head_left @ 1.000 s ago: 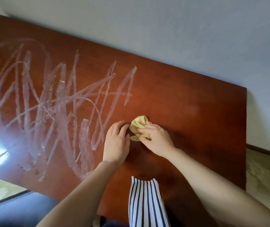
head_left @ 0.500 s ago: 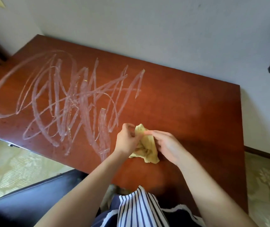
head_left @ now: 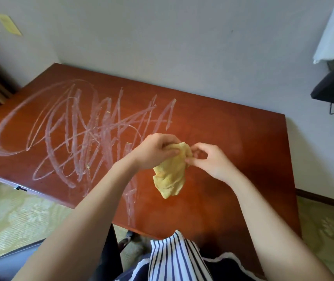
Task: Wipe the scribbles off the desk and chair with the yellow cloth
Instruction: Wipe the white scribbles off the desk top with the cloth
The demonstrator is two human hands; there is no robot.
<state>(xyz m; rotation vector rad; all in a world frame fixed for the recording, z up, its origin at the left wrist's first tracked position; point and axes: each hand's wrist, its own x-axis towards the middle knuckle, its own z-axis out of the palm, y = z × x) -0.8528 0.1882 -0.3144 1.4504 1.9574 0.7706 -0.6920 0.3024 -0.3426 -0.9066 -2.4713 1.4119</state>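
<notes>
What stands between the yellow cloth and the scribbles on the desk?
Nothing visible does. The left hand and right hand hold the cloth up over the desk, at the right end of the scribbles. Only bare wood and the marks themselves lie beneath it.

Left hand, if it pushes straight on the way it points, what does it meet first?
The left hand grips the yellow cloth, so that comes first; beyond it, most likely the right hand pinching the other side, though depth is unclear.
</notes>
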